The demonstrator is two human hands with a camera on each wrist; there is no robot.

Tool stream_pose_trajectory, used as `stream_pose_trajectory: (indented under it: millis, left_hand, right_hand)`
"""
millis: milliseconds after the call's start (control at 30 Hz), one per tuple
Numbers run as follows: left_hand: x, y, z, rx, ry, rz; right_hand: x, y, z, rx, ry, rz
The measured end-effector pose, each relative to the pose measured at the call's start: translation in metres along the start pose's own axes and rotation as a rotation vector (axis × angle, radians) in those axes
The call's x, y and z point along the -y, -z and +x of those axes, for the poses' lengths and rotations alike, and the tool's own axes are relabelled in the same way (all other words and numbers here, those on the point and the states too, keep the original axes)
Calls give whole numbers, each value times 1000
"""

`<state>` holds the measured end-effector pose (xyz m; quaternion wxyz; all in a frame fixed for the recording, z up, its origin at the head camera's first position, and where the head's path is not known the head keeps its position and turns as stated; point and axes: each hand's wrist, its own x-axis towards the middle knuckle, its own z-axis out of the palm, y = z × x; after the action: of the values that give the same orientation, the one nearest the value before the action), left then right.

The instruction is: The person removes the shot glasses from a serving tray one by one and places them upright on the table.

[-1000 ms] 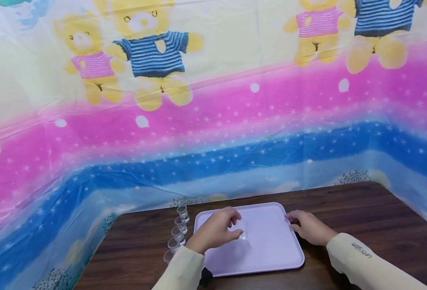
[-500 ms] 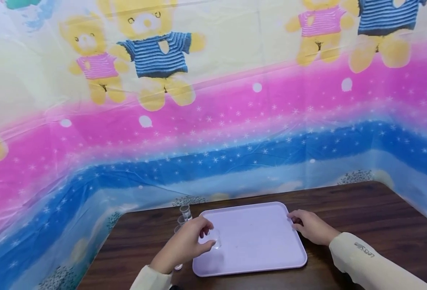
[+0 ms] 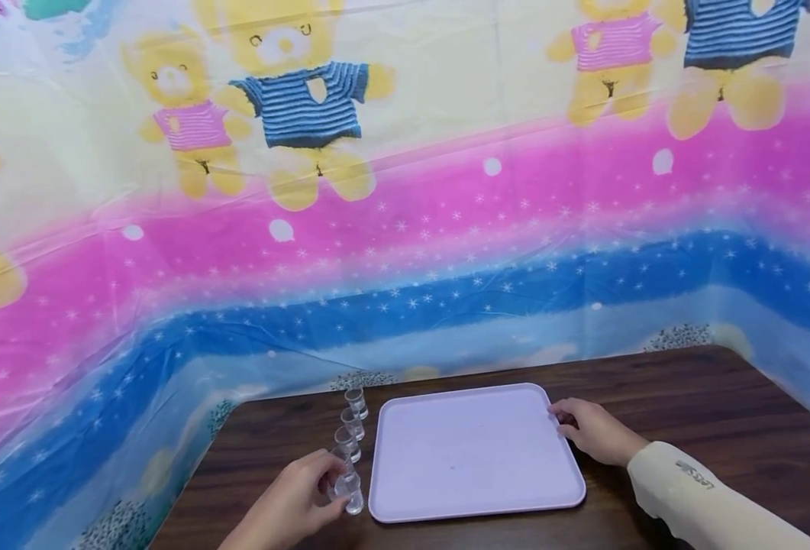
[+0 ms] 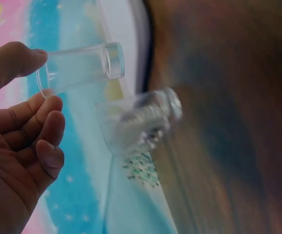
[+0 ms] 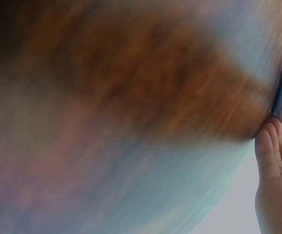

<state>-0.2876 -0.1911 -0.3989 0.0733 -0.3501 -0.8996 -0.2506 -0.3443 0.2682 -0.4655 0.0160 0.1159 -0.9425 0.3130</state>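
My left hand [image 3: 298, 493] pinches a clear shot glass [image 4: 77, 68] by its rim, thumb on one side and fingertips on the other. In the left wrist view the glass's thick base points away from the palm. Close beyond it stands another clear shot glass [image 4: 141, 119]. A row of similar shot glasses [image 3: 348, 444] runs away from this hand along the tray's left side. On the right, my right hand [image 3: 597, 431] holds the edge of a lilac tray [image 3: 476, 451], fingertips and thumb at the rim. The right wrist view shows those fingers [image 5: 268, 146] against the rim.
The dark wooden table [image 3: 679, 405] reaches past the tray on both sides. Behind it hangs a printed cloth [image 3: 405, 252] with bears and pink and blue bands, close against the table's back edge.
My left hand has carried the shot glass leftward and nearer to me, from over the tray to the near end of the row. The right hand has stayed at the tray's edge.
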Motion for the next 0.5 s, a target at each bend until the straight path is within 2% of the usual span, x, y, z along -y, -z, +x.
stream_pose_trajectory:
  millis: [200, 500]
  left_hand:
    - [11, 1, -14, 65, 79, -22]
    - [21, -2, -27, 105, 147, -83]
  right_hand:
    - [-2, -1, -1, -2, 5, -3]
    - [0, 0, 0, -6, 17, 8]
